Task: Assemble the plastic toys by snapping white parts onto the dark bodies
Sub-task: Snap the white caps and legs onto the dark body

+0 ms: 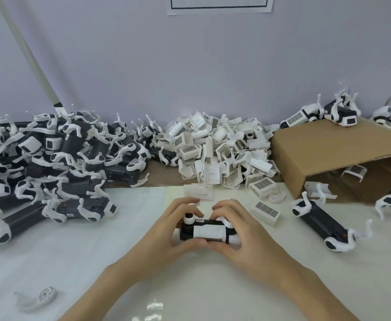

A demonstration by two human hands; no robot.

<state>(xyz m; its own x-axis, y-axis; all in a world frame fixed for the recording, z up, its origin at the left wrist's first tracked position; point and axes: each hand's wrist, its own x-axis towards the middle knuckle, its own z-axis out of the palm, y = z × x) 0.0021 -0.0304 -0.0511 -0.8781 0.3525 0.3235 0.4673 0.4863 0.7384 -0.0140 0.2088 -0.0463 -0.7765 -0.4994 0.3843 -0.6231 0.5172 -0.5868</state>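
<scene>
- Dark body (pixel 187 231) sits at centre of the white table (pixel 74 262), gripped between both hands, long axis running left-right across the view.
- White part (pixel 209 230) lies on the body's top face, same left-right axis; judged to be the piece being pressed home. Can't tell if it is fully seated.
- Left hand (pixel 166 224) grips the body's left end, fingers curled over the far side, thumb on the near edge.
- Right hand (pixel 238 225) grips the right end, fingers curled over the top, thumb under the near edge.
- Both hands equally near; the press likely goes straight down onto the part.
- Hidden: body's right end and underside, covered by the right hand; any catch points not visible.
- Pile of white parts (pixel 222 147) is straight ahead beyond the hands; heap of toys (pixel 51 158) far left; cardboard box (pixel 328 149) far right.
- Loose white leg piece (pixel 42 297) near left, blurred.
</scene>
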